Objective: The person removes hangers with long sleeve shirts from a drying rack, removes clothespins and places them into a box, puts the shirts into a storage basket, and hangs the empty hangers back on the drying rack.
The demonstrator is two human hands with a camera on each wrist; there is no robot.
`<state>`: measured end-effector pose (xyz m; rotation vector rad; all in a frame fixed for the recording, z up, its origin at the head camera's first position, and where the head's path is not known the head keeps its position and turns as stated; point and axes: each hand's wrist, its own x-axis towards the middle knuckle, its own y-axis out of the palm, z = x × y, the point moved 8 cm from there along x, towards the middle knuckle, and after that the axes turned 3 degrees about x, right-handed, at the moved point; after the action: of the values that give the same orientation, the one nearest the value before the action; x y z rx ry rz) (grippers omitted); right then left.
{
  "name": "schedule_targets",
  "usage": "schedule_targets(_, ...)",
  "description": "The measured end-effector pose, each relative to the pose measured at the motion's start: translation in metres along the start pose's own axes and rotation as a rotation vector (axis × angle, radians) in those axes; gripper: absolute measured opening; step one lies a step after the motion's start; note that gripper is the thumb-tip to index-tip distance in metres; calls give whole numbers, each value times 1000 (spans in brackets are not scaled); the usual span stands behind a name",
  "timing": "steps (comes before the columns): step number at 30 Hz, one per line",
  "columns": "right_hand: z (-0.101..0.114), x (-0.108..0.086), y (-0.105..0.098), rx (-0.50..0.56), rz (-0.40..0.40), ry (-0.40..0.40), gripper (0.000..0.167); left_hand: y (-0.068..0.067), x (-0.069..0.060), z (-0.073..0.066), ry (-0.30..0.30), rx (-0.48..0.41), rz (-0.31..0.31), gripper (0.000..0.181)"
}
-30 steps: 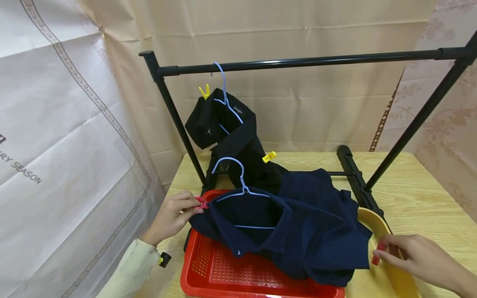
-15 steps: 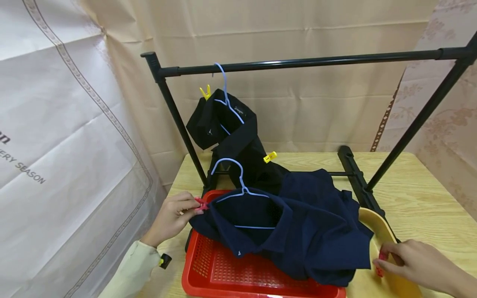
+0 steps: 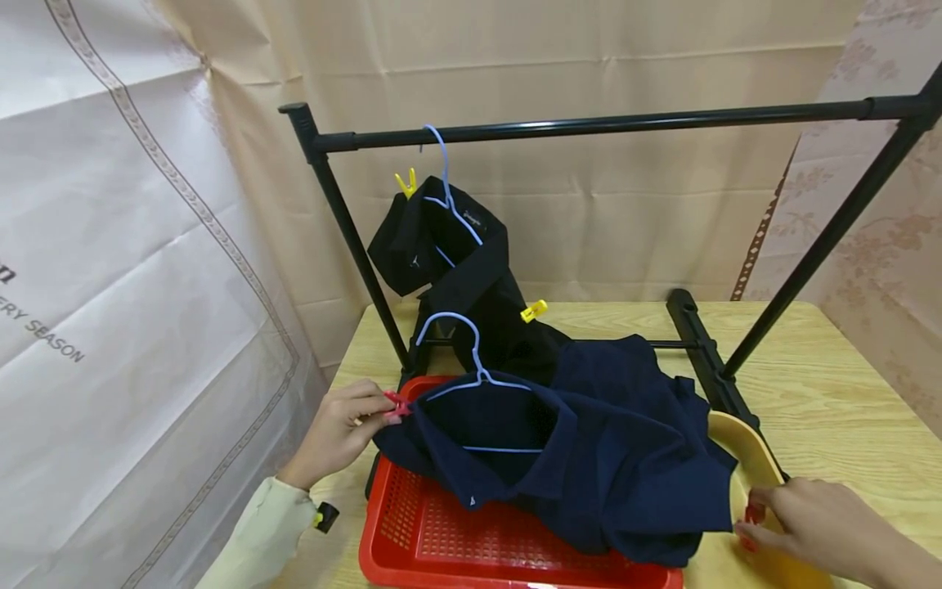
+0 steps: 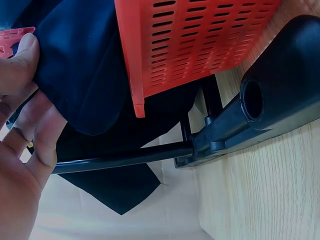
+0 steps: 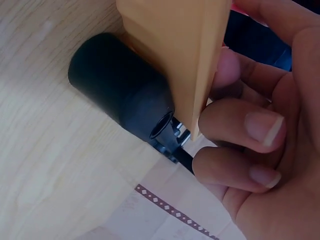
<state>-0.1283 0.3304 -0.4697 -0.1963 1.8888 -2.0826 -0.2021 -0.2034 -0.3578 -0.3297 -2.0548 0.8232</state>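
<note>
A navy collared shirt (image 3: 625, 474) lies over the red basket (image 3: 368, 544), with a blue hanger (image 3: 477, 348) inside its collar. My left hand (image 3: 338, 433) pinches a pinkish-red clothespin (image 3: 398, 403) at the shirt's left shoulder. Close up in the left wrist view, the thumb lies against that clothespin and the dark cloth. Between thumb and fingers, my right hand (image 3: 824, 523) holds another red clothespin (image 3: 753, 515), partly hidden, just beyond the shirt's sleeve and over the yellow tray (image 3: 746, 442). In the right wrist view the fingers are curled beside the tray's wall.
Behind the basket stands a black rack (image 3: 589, 124). From its bar hangs a black shirt (image 3: 478, 286) on a blue hanger (image 3: 444, 172), with yellow clothespins (image 3: 533, 311) on it. The rack's right foot (image 3: 706, 360) rests on the wooden table (image 3: 824, 376) beside the tray.
My right hand has moved slightly down and to the right, carrying its red clothespin. My left hand stays at the shirt's shoulder.
</note>
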Motion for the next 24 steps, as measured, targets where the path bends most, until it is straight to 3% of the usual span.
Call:
schedule_targets(12, -1, 2, 6, 22, 18, 39, 27, 1, 0, 0, -14, 2, 14, 23)
schedule_targets(24, 1, 2, 5, 15, 16, 44, 30, 0, 0, 0, -17, 11, 8, 23)
